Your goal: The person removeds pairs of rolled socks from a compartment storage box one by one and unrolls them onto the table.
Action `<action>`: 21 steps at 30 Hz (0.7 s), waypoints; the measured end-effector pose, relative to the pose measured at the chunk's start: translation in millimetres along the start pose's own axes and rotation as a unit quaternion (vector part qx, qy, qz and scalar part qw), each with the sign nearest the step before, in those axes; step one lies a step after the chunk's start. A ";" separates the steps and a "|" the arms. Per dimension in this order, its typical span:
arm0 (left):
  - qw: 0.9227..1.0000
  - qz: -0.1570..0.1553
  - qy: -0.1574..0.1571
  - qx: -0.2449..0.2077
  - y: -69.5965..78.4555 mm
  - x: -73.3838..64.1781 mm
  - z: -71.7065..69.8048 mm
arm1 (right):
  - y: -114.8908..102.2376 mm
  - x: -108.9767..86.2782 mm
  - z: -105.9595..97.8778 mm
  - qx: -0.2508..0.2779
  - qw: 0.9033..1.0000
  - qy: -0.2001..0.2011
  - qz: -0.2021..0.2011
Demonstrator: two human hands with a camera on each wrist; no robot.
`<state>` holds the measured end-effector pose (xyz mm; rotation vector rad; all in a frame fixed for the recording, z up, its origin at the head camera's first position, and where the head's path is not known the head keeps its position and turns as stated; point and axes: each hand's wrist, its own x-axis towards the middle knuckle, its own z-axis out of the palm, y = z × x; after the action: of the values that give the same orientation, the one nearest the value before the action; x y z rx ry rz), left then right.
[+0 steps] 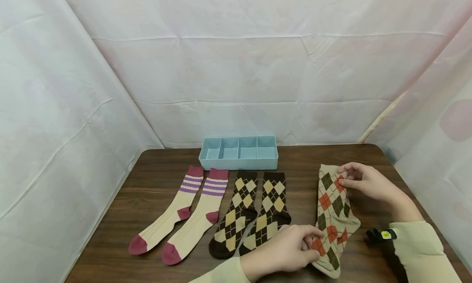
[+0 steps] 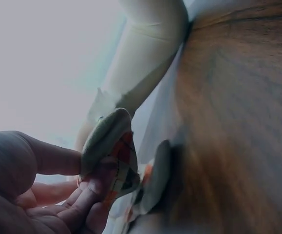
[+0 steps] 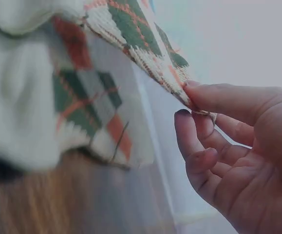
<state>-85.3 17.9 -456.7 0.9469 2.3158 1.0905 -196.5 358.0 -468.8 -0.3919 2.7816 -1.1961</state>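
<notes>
A beige argyle sock (image 1: 326,203) with green and orange diamonds is stretched lengthwise at the table's right side. My left hand (image 1: 285,248) pinches its toe end between thumb and fingers. Near the cuff, my right hand (image 1: 368,182) pinches the edge of the same sock. In the right wrist view the held sock (image 3: 136,36) is lifted, and a second matching sock (image 3: 84,109) lies below it. The toe of that lower sock (image 2: 158,178) shows under the held one in the left wrist view; from the head most of it is hidden.
Two dark brown argyle socks (image 1: 236,213) lie left of the held sock, the nearer one partly behind my left hand. Further left are two cream socks (image 1: 200,219) with maroon toes and purple stripes. A blue divided box (image 1: 239,164) stands at the table's back edge.
</notes>
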 end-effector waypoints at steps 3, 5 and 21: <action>0.999 -0.006 -0.003 -0.048 -3.8 -6.0 -10.3 | -10.5 2.7 0.8 -0.001 1.000 -0.002 -0.008; 0.998 -0.012 0.001 -0.064 -8.2 -9.9 -16.5 | -17.9 7.1 3.6 0.002 1.000 -0.009 -0.011; 0.999 -0.042 0.006 0.012 -33.3 -25.0 -35.6 | -30.7 43.4 48.9 0.030 0.997 -0.071 -0.017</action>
<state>-103.2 -33.8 -459.4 0.8458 2.3600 1.0401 -223.4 291.7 -479.4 -0.4988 2.6238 -1.2047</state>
